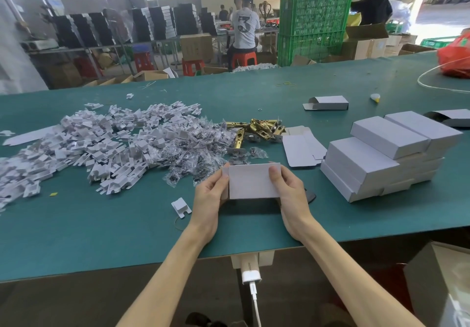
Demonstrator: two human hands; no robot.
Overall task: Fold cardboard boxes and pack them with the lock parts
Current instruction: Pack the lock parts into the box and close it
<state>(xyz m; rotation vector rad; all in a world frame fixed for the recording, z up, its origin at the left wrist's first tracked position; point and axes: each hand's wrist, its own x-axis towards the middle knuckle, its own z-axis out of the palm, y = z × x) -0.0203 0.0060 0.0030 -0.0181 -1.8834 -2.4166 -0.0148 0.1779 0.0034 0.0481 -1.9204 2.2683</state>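
Both my left hand (209, 195) and right hand (288, 190) pinch the box (250, 184) by its ends; I fear uneven squeezing could crease it or spring a flap.

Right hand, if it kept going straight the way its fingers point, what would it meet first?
The right hand grips the cardboard box; past that, probably the small clear bags lying just beyond, then the brass latches. Depth is hard to judge.
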